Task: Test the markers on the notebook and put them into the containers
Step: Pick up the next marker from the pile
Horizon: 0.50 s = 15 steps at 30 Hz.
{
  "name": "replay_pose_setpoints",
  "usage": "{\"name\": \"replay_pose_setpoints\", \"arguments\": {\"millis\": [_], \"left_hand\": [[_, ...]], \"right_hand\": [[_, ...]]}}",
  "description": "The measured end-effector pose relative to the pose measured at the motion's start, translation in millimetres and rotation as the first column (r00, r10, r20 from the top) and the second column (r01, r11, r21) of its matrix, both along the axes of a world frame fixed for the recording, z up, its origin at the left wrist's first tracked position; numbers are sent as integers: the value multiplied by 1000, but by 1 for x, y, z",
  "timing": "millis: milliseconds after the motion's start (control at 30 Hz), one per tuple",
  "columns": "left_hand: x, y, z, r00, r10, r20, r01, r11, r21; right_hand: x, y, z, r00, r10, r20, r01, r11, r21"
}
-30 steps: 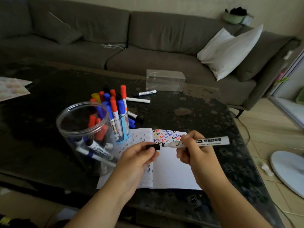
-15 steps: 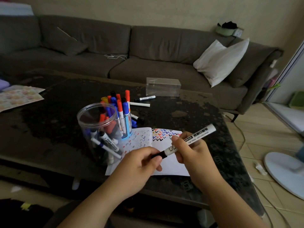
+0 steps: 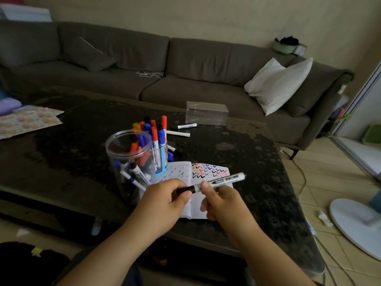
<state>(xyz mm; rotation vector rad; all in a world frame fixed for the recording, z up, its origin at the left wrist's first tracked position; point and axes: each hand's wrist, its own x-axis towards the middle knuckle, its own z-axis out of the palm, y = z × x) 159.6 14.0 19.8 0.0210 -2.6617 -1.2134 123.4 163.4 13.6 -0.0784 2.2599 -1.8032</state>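
the left hand (image 3: 165, 200) pinches the black cap end of a marker (image 3: 214, 183) whose white barrel the right hand (image 3: 223, 200) grips, both just above the open notebook (image 3: 206, 172), with a clear jar (image 3: 129, 162) of markers at ten o'clock and a clear box (image 3: 206, 113) farther off at twelve.

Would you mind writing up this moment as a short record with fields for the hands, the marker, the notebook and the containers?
left hand: pinching the black cap end of the marker
right hand: gripping the marker's white barrel
marker: held level above the notebook, cap on
notebook: open on the table, rows of coloured test ticks
clear jar: upright, several markers inside
blue holder: behind the jar, packed with upright markers
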Motion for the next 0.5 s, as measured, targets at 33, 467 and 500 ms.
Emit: {"name": "replay_pose_setpoints", "arguments": {"millis": [33, 467, 500], "left_hand": [[0, -5, 0, 1000, 26, -7, -26, 999, -30], [19, -58, 2, 979, 133, -153, -159, 972, -175], [20, -66, 3, 969, 168, -180, -198, 967, -163]], "right_hand": [[0, 2, -3, 996, -53, -67, 61, 991, 122], [-25, -42, 23, 663, 509, -549, 17, 723, 691], [-27, -44, 33, 670, 421, -612, 45, 799, 600]]}}
